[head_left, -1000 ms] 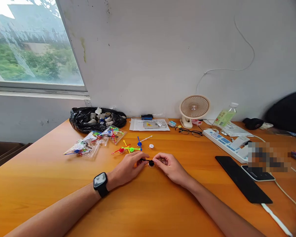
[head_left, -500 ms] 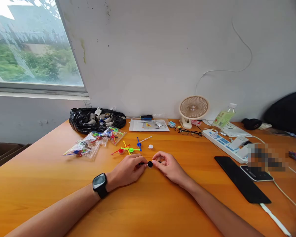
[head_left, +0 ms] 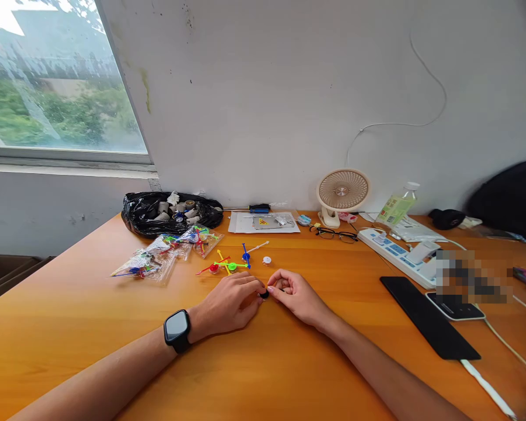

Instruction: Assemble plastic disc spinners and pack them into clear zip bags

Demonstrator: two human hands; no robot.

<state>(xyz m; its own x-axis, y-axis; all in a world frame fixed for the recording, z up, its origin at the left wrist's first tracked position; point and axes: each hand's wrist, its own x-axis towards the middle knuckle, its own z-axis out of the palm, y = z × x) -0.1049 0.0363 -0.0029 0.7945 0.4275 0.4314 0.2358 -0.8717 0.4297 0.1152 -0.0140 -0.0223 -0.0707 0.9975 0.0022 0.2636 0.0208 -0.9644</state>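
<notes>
My left hand [head_left: 232, 299], wearing a smartwatch on its wrist, has its thumb and fingers closed on the round hub of a small black arrow spinner [head_left: 264, 294]. Opposite it, my right hand [head_left: 296, 295] pinches the same spinner from the right; a dark tip shows beneath its curled fingers. Much of the spinner is hidden by the fingers. Just beyond the hands lie a red spinner [head_left: 214, 268], a green spinner [head_left: 232, 266], a blue spinner [head_left: 246, 256] with a white arrow [head_left: 259, 246], and a small white round piece [head_left: 267, 261].
Clear bags of coloured parts [head_left: 146, 263] lie at left, before a black plastic bag [head_left: 134, 213] of scraps. Behind are white papers [head_left: 241, 223], glasses [head_left: 333, 234] and a fan [head_left: 342, 192]. A power strip [head_left: 392, 254], black phone [head_left: 425, 316] and bottle [head_left: 397, 207] are at right.
My left fingers have moved right and over the black hub, which has shifted slightly left and is now more covered. The right hand is almost unmoved.
</notes>
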